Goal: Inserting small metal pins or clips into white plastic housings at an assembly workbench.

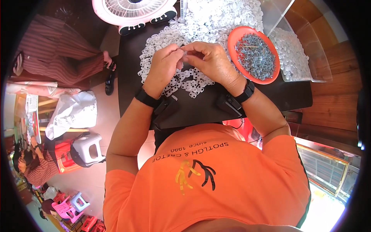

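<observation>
My left hand (pixel 162 63) and my right hand (pixel 210 62) meet fingertip to fingertip above a black table (pixel 201 110). Together they pinch a small white plastic piece (pixel 182 53), mostly hidden by the fingers. Under and beyond the hands lies a big heap of the same white ring-shaped plastic pieces (pixel 201 23). To the right of my right hand stands an orange round dish (pixel 234 36) filled with small grey metal pins (pixel 257 54). Both wrists wear black bands.
A pink fan (pixel 133 11) stands at the table's far left. A clear plastic box (pixel 299 58) with more white pieces sits at the far right. Another person in striped clothes (pixel 58 58) sits to the left. Plastic stools (pixel 87 149) and a white bag (pixel 73 112) are on the floor.
</observation>
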Available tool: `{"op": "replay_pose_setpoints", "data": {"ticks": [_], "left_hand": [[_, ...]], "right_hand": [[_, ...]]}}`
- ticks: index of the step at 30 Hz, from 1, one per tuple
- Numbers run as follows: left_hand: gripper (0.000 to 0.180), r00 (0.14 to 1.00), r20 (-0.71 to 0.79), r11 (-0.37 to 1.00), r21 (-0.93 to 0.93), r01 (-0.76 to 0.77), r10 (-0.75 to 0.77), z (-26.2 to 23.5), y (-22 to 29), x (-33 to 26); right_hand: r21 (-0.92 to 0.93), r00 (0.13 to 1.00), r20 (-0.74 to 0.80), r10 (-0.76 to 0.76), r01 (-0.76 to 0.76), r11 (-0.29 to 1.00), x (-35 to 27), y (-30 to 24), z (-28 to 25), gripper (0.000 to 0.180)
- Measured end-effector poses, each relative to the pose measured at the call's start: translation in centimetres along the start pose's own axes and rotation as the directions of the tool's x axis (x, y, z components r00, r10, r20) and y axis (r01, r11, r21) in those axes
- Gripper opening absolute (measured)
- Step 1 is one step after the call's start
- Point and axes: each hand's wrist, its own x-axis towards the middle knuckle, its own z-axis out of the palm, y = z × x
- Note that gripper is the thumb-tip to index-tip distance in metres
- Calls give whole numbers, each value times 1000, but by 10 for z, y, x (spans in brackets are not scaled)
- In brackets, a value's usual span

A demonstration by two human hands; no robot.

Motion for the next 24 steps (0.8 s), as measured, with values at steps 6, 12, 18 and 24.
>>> {"op": "replay_pose_setpoints", "data": {"ticks": [6,12,18,24], "left_hand": [[21,1000,-23,995,96,8,-5,-2,0,1],[19,999,-16,995,93,-30,32,-3,1,1],[14,997,68,997,60,-48,44,-1,0,1],[17,998,54,998,54,-30,27,2,9,-5]], "right_hand": [[-38,998,-31,55,-56,998,0,8,-2,12],[94,987,-48,154,-149,984,2,21,-2,14],[228,989,16,144,-144,963,3,17,-4,16],[178,997,-13,73,-69,982,0,13,-3,14]]}}
